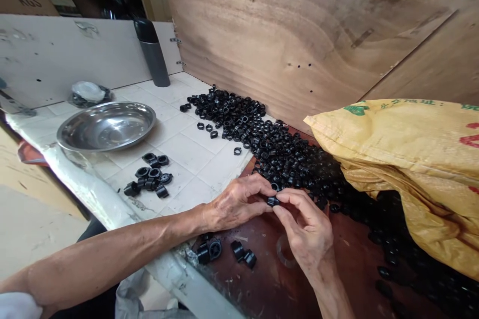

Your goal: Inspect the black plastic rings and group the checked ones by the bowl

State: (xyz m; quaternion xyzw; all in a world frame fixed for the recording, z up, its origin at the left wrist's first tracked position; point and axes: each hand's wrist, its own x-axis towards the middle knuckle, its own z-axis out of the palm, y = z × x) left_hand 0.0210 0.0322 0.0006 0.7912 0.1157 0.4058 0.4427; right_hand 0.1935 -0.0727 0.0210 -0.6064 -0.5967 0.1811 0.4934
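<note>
left hand [235, 204] | right hand [309, 227] | fingers [288, 198] of both closed on black ring [273, 201], held up clear of pile [288, 162] | pile runs from sack [404, 159] | steel bowl [107, 127] far left

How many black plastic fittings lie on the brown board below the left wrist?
4 black plastic fittings: two together near the board's edge, two more to their right; another may hide behind the left wrist.

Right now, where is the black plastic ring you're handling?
In the head view, centre, the black plastic ring is pinched between the left hand and right hand, at the near edge of the heap of black rings.
</note>
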